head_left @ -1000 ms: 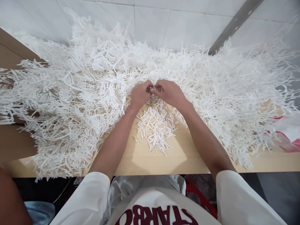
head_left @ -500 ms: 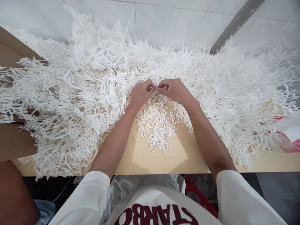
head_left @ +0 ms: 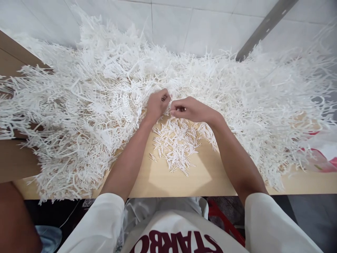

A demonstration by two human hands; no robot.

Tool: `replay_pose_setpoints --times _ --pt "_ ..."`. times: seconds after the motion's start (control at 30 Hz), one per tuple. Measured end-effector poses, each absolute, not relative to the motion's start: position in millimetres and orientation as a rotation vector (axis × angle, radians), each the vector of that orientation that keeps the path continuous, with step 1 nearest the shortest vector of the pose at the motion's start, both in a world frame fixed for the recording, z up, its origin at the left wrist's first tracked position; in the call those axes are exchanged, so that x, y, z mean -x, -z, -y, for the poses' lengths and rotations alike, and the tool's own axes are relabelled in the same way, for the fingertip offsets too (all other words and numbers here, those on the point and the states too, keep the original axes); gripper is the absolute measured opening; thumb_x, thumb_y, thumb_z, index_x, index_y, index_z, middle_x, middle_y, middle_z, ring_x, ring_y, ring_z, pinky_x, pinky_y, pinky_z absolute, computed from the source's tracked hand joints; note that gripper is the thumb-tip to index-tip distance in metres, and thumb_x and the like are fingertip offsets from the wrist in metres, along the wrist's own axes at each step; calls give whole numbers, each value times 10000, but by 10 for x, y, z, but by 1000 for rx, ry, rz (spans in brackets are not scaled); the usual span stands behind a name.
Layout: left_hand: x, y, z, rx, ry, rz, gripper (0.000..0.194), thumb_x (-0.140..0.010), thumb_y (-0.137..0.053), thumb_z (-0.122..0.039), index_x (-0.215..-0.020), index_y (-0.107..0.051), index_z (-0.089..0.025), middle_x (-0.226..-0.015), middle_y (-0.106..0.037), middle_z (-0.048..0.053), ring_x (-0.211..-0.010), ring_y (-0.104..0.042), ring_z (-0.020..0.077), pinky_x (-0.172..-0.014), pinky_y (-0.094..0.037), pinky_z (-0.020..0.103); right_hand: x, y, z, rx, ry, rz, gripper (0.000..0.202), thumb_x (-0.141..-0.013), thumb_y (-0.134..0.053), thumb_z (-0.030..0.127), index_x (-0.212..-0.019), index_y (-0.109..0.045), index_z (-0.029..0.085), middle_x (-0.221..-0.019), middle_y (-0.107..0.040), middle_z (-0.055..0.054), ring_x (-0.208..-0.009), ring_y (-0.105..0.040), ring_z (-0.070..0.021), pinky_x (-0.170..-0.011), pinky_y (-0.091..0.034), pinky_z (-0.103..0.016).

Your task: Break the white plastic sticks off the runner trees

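My left hand point(head_left: 158, 103) is closed in a pinch at the near edge of a big tangled heap of thin white branching strands point(head_left: 105, 80). What its fingertips hold is too small to make out. Just beside it and slightly nearer to me, my right hand point(head_left: 191, 109) is also closed, thumb against fingers, its contents hidden. The hands are a little apart. Below them a loose pile of short thin white sticks point(head_left: 177, 146) lies on the pale wooden table point(head_left: 179, 186).
Cardboard point(head_left: 18, 160) stands at the left edge. A pink and white plastic bag point(head_left: 319, 154) lies at the right. Behind the heap are a tiled wall point(head_left: 171, 24) and a grey metal post point(head_left: 265, 31). Part of another person's limb point(head_left: 18, 218) shows at lower left.
My right hand has come down toward me and slightly left, its fingers curling more. My left hand has shifted slightly left, and the fingertips that met are now apart.
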State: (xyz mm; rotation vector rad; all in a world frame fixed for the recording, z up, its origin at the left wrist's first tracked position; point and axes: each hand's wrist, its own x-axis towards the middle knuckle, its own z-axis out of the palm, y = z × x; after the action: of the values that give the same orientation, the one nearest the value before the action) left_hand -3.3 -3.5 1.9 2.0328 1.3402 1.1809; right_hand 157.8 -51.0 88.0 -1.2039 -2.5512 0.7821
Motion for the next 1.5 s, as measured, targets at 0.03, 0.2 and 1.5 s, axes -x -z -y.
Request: replay_pose_setpoints --times 0.03,0.2,1.5 --pt "37 -21 31 -2006 -1210 -1357 244 -845 -563 -226 -623 -463 -207 -574 -536 -34 -561 -435 106 -576 -323 276 -1561 -928 548 1156 -850 2527 217 -894 -513 336 -713 -528 218 -595 -449 43 -576 -362 -93 -610 -299 -271" --pt "27 -21 42 -2040 -1169 -1358 173 -872 -587 -288 -717 -549 -219 -640 -620 -25 -586 -502 111 -584 -349 279 -1615 -945 507 1457 -480 2014 332 -924 -497 538 -857 -596 229 -720 -569 -12 -679 -484 -136 -643 -369 -298" --pt "74 -107 47 -1717 -1182 -894 508 -881 -516 -657 -682 -429 -198 -648 -368 -28 -620 -367 111 -611 -300 276 -1647 -604 273 1383 -843 1852 519 -728 -716 652 -1024 -627 236 -867 -659 -10 -683 -587 -119 -655 -475 -290"
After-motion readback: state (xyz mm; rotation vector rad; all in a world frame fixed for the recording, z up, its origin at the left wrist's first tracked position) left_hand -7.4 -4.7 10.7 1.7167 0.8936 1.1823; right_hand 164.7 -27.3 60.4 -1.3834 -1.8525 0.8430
